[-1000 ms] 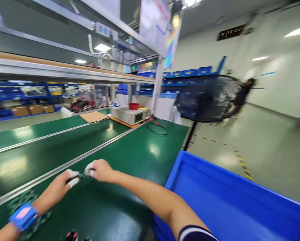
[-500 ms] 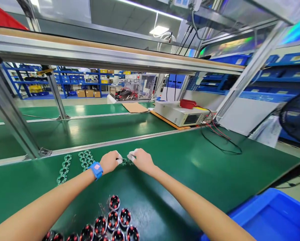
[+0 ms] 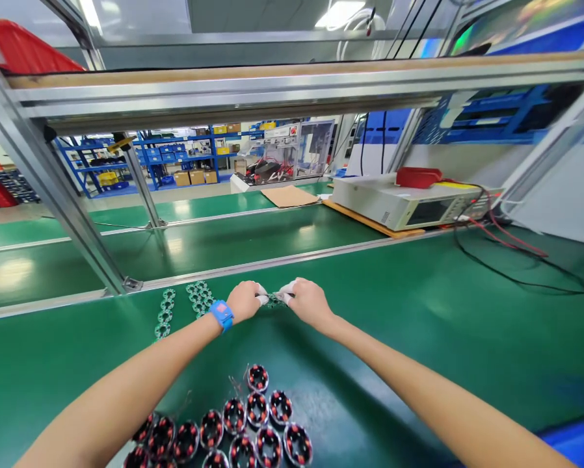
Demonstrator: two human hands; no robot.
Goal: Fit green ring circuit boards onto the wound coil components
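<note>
My left hand (image 3: 246, 299), with white covers on its fingertips and a blue wrist strap (image 3: 222, 314), pinches one end of a small green ring-shaped circuit board piece (image 3: 273, 300). On the other end, my right hand (image 3: 307, 301) is closed in the same way, its fingertips also covered in white. Fingers hide part of the piece. Left of my hands lie strips of similar green ring boards (image 3: 165, 314), and a further cluster of ring boards (image 3: 199, 296) sits close to my left wrist. Nearer to me stand several wound stator rings (image 3: 257, 409) with red and black insides.
A bench instrument (image 3: 409, 205) with a red box (image 3: 418, 177) on top stands at the back right, its red and black leads (image 3: 516, 260) trailing over the green bench. A metal post (image 3: 72, 188) and shelf beam (image 3: 224, 91) frame the rear. A blue bin (image 3: 577, 442) is at lower right.
The view has shifted, so the bench items appear farther right or larger. Both hands stay on the green board piece, and they now look slightly closer together.
</note>
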